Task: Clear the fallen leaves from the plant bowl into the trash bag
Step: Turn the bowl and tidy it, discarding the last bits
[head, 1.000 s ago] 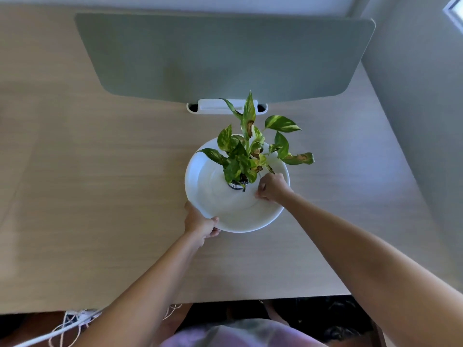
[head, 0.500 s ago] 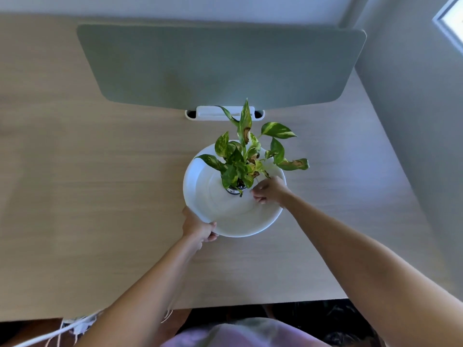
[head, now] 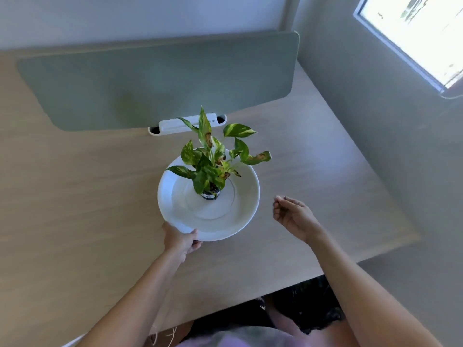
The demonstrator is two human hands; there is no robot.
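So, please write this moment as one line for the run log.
left hand: grips bowl rim | right hand: beside bowl, cupped, contents unclear | plant: upright in bowl

Pale wood-grain desk (head: 75, 209), wide and matte. At its far edge, a grey-green divider panel (head: 155, 83) with rounded corners, held upright in a white clamp bracket (head: 175, 125). Behind the panel, a plain light wall (head: 125, 18). To the right, close beside the desk, a grey wall (head: 375, 121) with a bright window (head: 413, 33), daylight strong and overexposed. Dark floor (head: 313, 309) under the near edge.
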